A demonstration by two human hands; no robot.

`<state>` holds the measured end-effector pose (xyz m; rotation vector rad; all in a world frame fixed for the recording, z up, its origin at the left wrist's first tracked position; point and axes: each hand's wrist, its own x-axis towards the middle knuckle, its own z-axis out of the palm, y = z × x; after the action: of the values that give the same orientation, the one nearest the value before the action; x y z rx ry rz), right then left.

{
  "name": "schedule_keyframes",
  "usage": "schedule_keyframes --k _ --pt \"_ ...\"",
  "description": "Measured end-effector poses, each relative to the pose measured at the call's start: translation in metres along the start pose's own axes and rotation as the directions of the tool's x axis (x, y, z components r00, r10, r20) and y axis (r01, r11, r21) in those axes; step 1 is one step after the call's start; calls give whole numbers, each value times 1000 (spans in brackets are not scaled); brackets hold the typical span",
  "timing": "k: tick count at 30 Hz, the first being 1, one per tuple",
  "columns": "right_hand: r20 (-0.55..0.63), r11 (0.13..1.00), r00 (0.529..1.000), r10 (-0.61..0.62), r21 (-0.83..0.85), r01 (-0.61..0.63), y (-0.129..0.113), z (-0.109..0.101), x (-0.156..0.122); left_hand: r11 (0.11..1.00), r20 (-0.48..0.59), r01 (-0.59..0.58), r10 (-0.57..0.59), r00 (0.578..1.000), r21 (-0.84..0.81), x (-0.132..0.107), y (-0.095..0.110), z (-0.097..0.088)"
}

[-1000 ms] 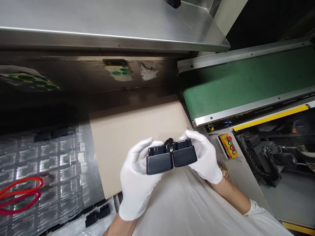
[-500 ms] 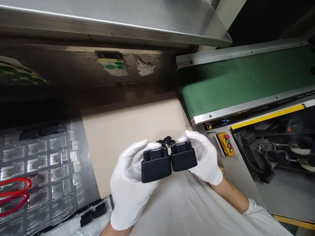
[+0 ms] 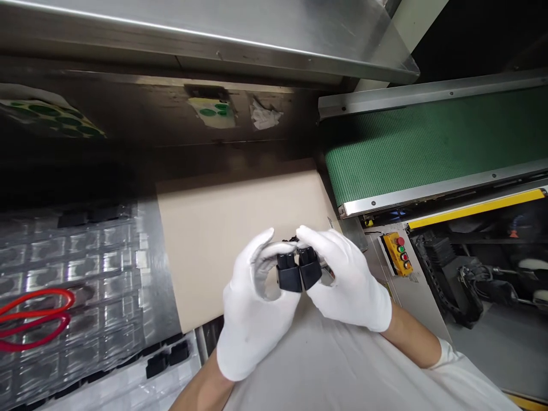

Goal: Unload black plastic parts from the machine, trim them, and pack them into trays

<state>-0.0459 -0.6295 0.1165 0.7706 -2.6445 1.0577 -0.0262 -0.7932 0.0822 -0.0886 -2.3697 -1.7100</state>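
Two small black plastic housings are held side by side in front of me, above the near edge of a beige board (image 3: 222,228). My left hand (image 3: 257,302), in a white glove, is closed on the left black plastic housing (image 3: 289,275). The right black plastic housing (image 3: 310,271) is gripped by my gloved right hand (image 3: 349,279). Both housings are tilted so that their narrow ends face me, with raised posts at their tops. Black bits show just behind the fingertips, too covered to name.
Clear plastic trays (image 3: 103,308) lie at the left, with red-handled scissors (image 3: 38,314) on top and black parts (image 3: 169,359) in a lower tray. A green conveyor belt (image 3: 428,137) runs at the right, above a yellow button box (image 3: 397,254). A metal shelf (image 3: 214,43) overhangs the back.
Both hands have turned the two housings, so narrow ends now face me instead of the wide sides. The hands have come closer together. The view has shifted slightly.
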Motion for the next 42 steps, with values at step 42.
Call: schedule_keyframes --k 42 --pt "110 528 516 849 -194 -827 213 96 -70 560 563 778 -560 608 -283 -3 -85 1"
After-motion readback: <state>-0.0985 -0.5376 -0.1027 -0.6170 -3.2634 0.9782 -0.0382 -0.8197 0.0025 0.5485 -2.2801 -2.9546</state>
